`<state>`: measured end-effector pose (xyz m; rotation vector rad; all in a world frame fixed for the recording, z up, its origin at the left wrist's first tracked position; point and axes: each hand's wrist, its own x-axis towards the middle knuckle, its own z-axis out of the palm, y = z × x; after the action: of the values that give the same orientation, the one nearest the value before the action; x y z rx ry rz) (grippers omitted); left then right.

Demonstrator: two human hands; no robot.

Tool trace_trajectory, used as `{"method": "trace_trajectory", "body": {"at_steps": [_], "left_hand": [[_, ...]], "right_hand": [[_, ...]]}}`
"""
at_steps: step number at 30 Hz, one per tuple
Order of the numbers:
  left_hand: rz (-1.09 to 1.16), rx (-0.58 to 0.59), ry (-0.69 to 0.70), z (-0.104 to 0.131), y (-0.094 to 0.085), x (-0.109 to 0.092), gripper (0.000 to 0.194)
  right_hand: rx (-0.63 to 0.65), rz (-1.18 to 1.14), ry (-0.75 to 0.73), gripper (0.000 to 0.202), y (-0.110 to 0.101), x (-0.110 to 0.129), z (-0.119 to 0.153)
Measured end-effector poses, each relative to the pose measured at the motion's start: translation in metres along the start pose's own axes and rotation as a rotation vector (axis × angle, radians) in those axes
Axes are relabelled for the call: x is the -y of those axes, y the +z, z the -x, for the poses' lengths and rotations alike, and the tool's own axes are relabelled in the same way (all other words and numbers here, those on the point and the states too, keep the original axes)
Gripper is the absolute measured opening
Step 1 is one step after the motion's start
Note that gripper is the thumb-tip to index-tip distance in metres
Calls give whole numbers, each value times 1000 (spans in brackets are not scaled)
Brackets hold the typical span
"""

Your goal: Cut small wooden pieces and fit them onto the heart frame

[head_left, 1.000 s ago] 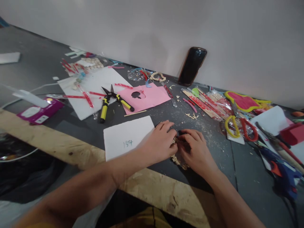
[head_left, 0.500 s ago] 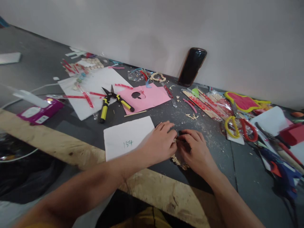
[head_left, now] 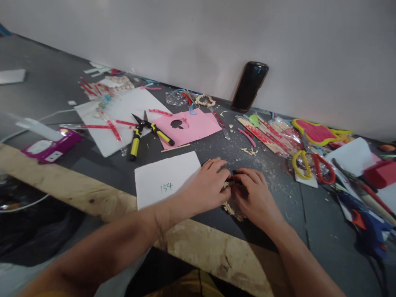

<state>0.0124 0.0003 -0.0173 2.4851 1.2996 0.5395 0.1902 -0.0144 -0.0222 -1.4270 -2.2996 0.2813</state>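
My left hand is closed, its thumb and fingers pinched at the left side of a ring of small pale wooden pieces. Facing it, my right hand curls its fingers over the ring's right side, with the fingertips close to those of the left. The near part of the ring lies low over the dark tabletop; the far part is mostly hidden by my fingers. Under my left wrist is a white sheet marked 154 in green.
Yellow-and-black pliers rest on white and pink paper. A similar pale ring and a phone are at the wall. Wooden sticks, scissors and a blue glue gun lie right; a purple power strip left.
My hands stay in nearly the same place, with only tiny finger movement at the ring. The view shifts very slightly.
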Motion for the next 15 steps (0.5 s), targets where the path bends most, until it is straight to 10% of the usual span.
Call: {"method": "trace_trajectory", "body": {"at_steps": [15], "left_hand": [[82,-76,46,-2,-13,7,26]], "right_hand": [[-130,-269,243,25,-20,-16,5]]}}
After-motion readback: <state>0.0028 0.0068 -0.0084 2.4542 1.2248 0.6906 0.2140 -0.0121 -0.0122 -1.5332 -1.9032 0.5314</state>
